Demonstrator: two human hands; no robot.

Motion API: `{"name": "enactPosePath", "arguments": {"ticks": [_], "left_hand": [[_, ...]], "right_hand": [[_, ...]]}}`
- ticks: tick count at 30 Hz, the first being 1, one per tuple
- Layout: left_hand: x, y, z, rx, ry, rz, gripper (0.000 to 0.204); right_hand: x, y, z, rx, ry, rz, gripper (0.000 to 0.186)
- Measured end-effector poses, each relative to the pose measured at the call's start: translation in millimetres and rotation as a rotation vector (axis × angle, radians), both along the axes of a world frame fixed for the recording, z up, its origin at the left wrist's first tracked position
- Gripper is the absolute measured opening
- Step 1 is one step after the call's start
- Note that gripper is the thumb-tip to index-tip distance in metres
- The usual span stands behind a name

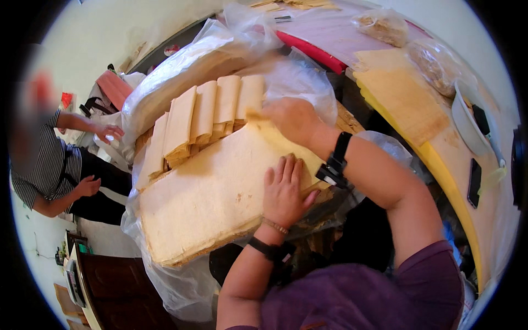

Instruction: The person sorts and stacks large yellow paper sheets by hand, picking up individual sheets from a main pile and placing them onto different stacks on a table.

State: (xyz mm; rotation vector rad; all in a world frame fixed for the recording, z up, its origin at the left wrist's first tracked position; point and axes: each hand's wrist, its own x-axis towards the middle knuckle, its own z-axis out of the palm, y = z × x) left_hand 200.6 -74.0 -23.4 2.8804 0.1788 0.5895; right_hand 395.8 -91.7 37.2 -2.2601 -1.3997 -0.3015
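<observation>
A thick stack of large, thin, pale-yellow sheets (203,198) lies in front of me on plastic wrapping; I cannot make out their material. My left hand (285,187) presses flat on the stack near its right end, fingers stretched out. Just beyond it, my right hand (294,116), a little blurred, grips the far right corner of the top sheet (272,137), which is lifted and curls up off the pile. Folded bundles of the same sheets (201,113) lie in an overlapping row along the stack's far side.
Clear plastic (179,297) hangs around the stack, with a large plastic-wrapped bundle (187,71) behind it. On the right, a table (462,181) carries loose yellow sheets (404,99), a white basin (467,118), a phone (474,182) and filled bags (385,27). Another person (52,159) stands at left.
</observation>
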Motion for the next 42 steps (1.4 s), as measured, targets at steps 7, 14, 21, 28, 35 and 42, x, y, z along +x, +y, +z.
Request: {"name": "enactPosePath", "arguments": {"ticks": [7,14,21,28,35,42], "left_hand": [[5.1,-7.9,-0.4,-0.018,-0.036,-0.023,0.076],[-2.1,5.8,-6.7,-0.015,0.133,-0.037,0.077],[-0.5,-1.2,-8.6,0.029,-0.045,0.024,0.076],[5.0,1.6,-14.2,0.098,-0.013,0.045,0.077],[-0.5,-2.6,3.4,0.038,0.04,0.015,0.076],[-57.6,19.1,-20.1,0.025,-0.066,0.049,0.071]], "right_hand": [[62.7,-0.4,-25.0,-0.16,0.356,-0.013,0.03],[-51.2,2.9,-23.6,-0.038,-0.443,0.078,0.016],[24.2,-95.8,-12.5,-0.081,1.175,-0.009,0.058],[-53.1,-55.1,-13.1,-0.188,-0.028,-0.342,0.019],[16.1,-110.0,-33.8,-0.018,1.31,0.052,0.041],[9.3,-117.7,-14.7,0.225,1.327,-0.232,0.023]]}}
